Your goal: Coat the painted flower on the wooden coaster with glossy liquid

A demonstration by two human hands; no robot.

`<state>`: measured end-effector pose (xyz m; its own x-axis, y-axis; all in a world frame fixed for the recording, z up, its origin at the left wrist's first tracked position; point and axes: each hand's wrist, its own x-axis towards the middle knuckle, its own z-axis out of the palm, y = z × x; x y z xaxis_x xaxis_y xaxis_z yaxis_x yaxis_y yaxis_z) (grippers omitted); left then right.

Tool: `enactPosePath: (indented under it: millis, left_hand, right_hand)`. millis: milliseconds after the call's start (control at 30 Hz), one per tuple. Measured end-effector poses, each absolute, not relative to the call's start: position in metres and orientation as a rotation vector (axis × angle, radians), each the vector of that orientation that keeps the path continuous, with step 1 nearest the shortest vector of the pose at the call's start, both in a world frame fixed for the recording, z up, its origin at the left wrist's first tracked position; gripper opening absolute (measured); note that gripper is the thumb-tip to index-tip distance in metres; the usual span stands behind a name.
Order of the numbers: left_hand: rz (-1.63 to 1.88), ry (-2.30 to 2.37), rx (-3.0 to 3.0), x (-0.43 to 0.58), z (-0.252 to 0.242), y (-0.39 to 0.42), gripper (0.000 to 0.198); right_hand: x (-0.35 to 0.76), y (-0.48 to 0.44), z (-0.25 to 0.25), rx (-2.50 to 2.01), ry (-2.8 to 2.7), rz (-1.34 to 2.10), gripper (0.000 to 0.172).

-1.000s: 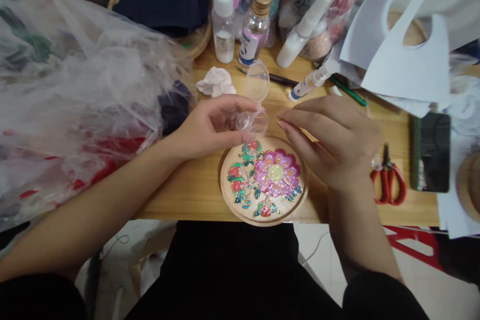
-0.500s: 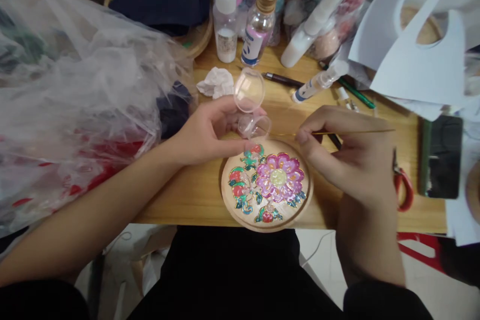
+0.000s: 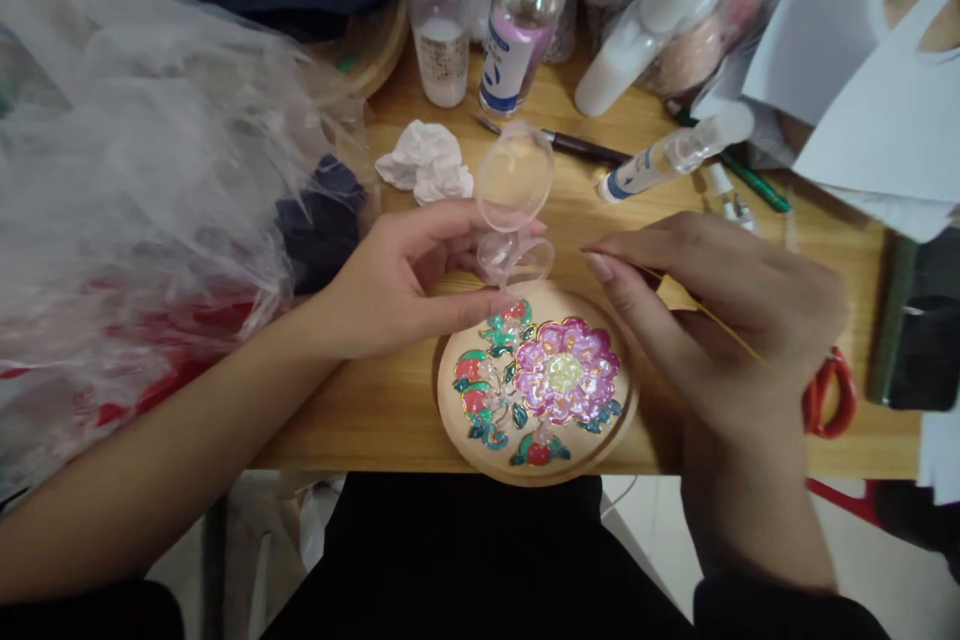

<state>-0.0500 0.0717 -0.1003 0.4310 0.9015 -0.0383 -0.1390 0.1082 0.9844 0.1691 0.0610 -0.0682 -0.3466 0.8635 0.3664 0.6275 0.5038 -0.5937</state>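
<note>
A round wooden disc (image 3: 457,440) with a painted pink flower and red-green leaves lies at the table's near edge. Just above its top rim my left hand (image 3: 397,280) pinches a small clear plastic pot (image 3: 517,258), whose hinged lid (image 3: 514,176) stands flipped up. My right hand (image 3: 712,310) is closed on a thin gold stick (image 3: 720,322); the fingertips sit beside the pot's mouth, and the stick's tip is hidden by the fingers.
A large crumpled clear bag (image 3: 150,200) fills the left. Bottles (image 3: 517,30), a crumpled tissue (image 3: 424,162), a dark pen (image 3: 577,146), a small dropper tube (image 3: 667,158), white paper cut-outs (image 3: 877,90) and red scissors (image 3: 829,395) crowd the back and right of the wooden table (image 3: 375,410).
My right hand turned the stick from level to slanting back under the palm and brought its fingertips left toward the pot. The view dipped closer to the table.
</note>
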Motion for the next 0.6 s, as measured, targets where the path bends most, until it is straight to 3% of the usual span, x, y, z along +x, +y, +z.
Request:
enactPosePath:
  millis: [267, 600]
  left_hand:
    - [0.892, 0.851, 1.178, -0.049, -0.096, 0.072, 0.043]
    - [0.894, 0.899, 1.236, -0.050, -0.096, 0.071, 0.045]
  right_hand:
    - [0.171, 0.054, -0.070, -1.211, -2.085, 0.358, 0.018]
    - [0.173, 0.056, -0.064, -1.210, -2.344, 0.303, 0.017]
